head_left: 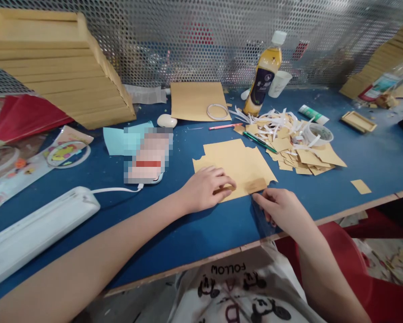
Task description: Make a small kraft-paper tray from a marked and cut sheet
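A notched sheet of tan card [237,159] lies flat on the blue table in front of me. My left hand [210,188] rests on its near left part, palm down, the fingers loosely bent and apart. At the sheet's near edge, my right hand [277,204] is closed, thumb and fingertips together against a small darker brown piece of card [256,185]. I cannot tell whether that piece is a flap of the sheet or separate. The curled fingers of the right hand are partly hidden.
A scrap pile [282,139] lies beyond, with a green pen [260,142], tape roll [318,133] and drink bottle [262,76] around it. Leftward are a phone [149,157], white power strip [43,231], mouse [167,120] and stacked card trays [63,76]. Another card sheet [196,101] lies behind.
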Demonstrator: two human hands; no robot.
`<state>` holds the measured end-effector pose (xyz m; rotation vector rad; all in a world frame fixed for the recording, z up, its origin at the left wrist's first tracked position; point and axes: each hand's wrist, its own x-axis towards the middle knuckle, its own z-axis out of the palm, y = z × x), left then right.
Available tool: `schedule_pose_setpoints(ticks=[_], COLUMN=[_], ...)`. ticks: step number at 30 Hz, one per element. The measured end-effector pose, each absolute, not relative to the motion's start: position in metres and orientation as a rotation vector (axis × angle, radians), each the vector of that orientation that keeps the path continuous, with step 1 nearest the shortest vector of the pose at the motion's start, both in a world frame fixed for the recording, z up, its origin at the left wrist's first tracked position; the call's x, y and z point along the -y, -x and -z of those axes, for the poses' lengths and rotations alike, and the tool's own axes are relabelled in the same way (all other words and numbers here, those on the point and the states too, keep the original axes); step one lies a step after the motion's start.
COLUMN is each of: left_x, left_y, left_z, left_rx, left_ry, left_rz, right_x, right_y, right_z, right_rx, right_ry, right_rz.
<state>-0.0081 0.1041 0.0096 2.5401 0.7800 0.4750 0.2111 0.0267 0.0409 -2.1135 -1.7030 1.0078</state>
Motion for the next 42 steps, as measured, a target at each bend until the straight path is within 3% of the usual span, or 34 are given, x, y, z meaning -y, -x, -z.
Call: schedule_pose_setpoints(ticks=[9, 18, 26, 33, 42], left_x=[-0.104, -0.105, -0.104, -0.104, -0.103], left_y=[0.009, 0.008, 0.008, 0.008, 0.008], left_z=[-0.009, -0.009, -0.010, -0.011, -0.010], left_rx=[-0.774, -0.777, -0.783, -0.787, -0.801], left_ry=[-2.545, -2.549, -2.524, -2.513, -2.526], left_rz=[-0.475, -0.472, -0.451, -0.452, -0.429], right_x=[-0.024, -0.036, -0.039, -0.031, -0.023], right_y=[-0.224, -0.217, -0.249, -0.252, -0.178], right_z=[-0.038, -0.037, -0.035, -0.037, -0.034], right_rx=[1.534, 1.852, 1.744, 1.543, 2.088], right_ry=[1.908, 2.011, 2.144, 2.004, 1.677], right_rz=[-1.219, -0.771, -0.709, -0.749, -0.870])
